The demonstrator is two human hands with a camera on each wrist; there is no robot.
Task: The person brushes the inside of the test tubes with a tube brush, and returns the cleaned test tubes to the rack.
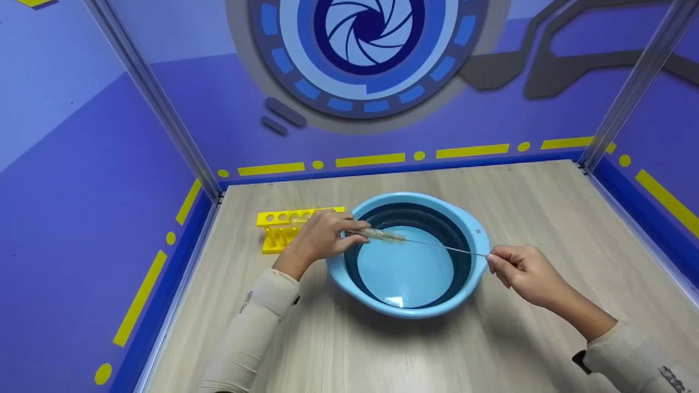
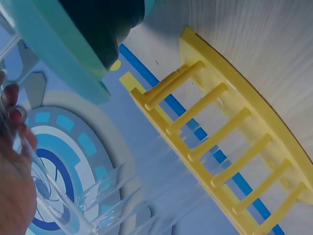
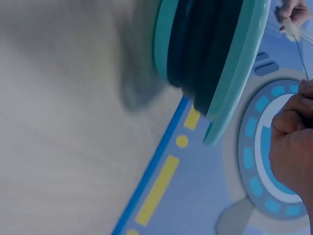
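My left hand (image 1: 325, 234) grips a clear test tube (image 2: 58, 200) above the left rim of a blue collapsible basin (image 1: 339, 275). Pale bristles of a test tube brush (image 1: 389, 236) show just past the left fingertips, over the basin. How much of the brush sits within the tube is hard to tell. Its thin wire handle runs right to my right hand (image 1: 527, 275), which pinches the end beside the basin's right rim. In the right wrist view, the right hand (image 3: 293, 147) looks curled, with the wire leading up toward the left hand.
A yellow test tube rack (image 1: 271, 220) stands left of the basin, behind the left hand. Several clear tubes (image 2: 120, 191) stick out of it in the left wrist view. Blue printed panels (image 1: 382, 142) wall in the wooden table (image 1: 546, 218) at the back and sides.
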